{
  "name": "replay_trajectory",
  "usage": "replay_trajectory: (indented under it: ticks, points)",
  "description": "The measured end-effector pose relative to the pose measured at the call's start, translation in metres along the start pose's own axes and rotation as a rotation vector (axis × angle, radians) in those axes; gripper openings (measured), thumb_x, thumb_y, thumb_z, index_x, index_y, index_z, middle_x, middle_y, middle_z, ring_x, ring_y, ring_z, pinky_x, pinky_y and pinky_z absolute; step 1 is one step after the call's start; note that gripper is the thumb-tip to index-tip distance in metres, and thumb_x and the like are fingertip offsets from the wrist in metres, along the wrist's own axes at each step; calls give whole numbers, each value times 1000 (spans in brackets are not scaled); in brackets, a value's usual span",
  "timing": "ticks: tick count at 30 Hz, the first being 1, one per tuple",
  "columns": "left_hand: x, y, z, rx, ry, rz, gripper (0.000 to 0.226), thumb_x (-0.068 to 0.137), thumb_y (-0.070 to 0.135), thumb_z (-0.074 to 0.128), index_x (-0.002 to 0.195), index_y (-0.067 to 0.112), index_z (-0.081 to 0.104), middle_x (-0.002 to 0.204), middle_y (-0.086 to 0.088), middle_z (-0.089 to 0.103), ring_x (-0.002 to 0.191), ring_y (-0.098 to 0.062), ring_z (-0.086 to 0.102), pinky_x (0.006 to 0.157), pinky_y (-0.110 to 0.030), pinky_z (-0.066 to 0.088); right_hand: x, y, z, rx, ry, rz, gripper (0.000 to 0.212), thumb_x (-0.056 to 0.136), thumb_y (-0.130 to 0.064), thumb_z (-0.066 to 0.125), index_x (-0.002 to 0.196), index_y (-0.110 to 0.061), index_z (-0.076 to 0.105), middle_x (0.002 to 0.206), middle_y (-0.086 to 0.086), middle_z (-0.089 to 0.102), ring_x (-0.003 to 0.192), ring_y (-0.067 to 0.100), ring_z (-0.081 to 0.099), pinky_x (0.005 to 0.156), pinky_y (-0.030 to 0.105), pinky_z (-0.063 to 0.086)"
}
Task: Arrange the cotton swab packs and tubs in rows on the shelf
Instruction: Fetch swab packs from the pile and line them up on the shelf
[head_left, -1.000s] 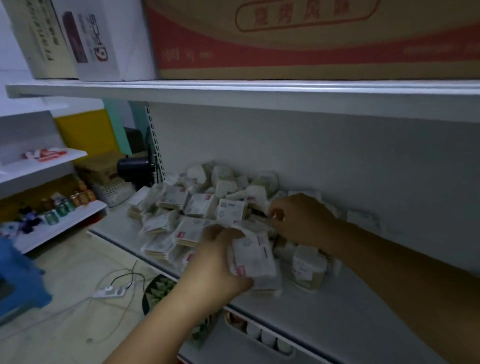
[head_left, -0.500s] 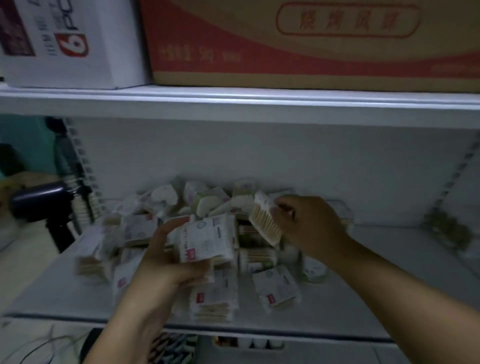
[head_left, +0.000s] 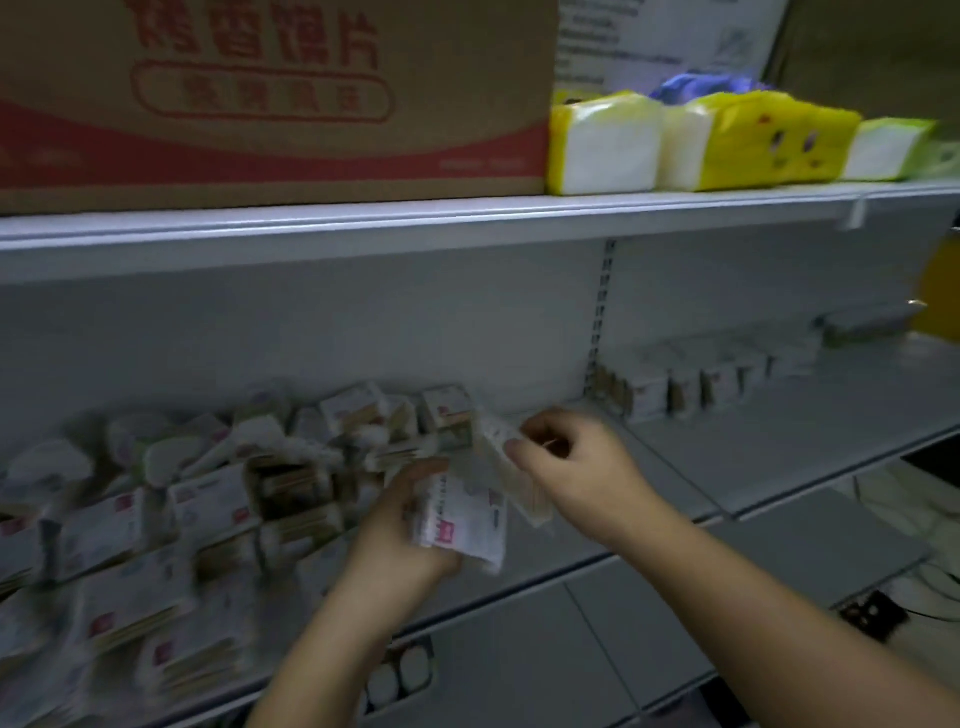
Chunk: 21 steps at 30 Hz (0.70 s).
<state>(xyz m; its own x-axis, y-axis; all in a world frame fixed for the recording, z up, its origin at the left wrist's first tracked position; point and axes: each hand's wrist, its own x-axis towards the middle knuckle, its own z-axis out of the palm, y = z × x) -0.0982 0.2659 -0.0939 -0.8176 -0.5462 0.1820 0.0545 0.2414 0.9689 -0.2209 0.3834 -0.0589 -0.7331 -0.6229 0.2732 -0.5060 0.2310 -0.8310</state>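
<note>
fingers (head_left: 524, 446) of the right hand (head_left: 571, 462) were pinched on a single swab pack (head_left: 519, 488), it seemed, though blur smeared its edges. the left hand (head_left: 405, 530) was curled round a held stack (head_left: 462, 525) of packs, touching that single one. the loose heap (head_left: 182, 519) lay leftward on the shelf (head_left: 701, 467). the standing row (head_left: 685, 384) ran along the back wall to the right, nearer the right hand, so the pack likely belonged that way.

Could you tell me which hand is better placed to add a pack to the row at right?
Probably right: the right hand pinches one pack and is nearer that row; the left hand holds a stack.
</note>
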Motion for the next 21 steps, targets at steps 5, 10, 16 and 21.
replay_trajectory:
  ticks: [5, 10, 16, 21]
  points:
    - [-2, 3, 88, -159, -95, -92, 67, 36, 8, 74, 101, 25, 65, 98, -1, 72, 85, -11, 68, 64, -24, 54, -29, 52, -70, -173, -140, -119, 24, 91, -27, 57, 91, -7, 71, 91, 7, 70, 86, 19, 63, 74, 34, 49]
    - [7, 11, 181, -374, -282, -182, 76, 43, -4, 68, 107, 36, 64, 105, -5, 71, 86, -24, 69, 62, -34, 54, -42, 110, -169, 35, -167, 99, 40, 81, -27, 72, 120, -22, 61, 113, -7, 65, 101, 11, 62, 91, 25, 48]
    - [11, 13, 273, -647, -316, -239, 61, 64, -7, 74, 120, 8, 57, 107, -16, 70, 88, -27, 70, 60, -30, 56, -64, 161, -240, 230, 16, 148, 15, 81, -23, 72, 91, -13, 67, 83, 2, 72, 71, 10, 65, 67, 27, 52]
    - [36, 14, 330, -648, -183, -316, 27, 82, -8, 55, 104, 6, 61, 90, -14, 72, 74, -23, 69, 53, -26, 54, -65, 200, -295, 525, 179, 282, 15, 83, -11, 69, 95, -9, 60, 76, 0, 74, 64, 10, 68, 50, 21, 51]
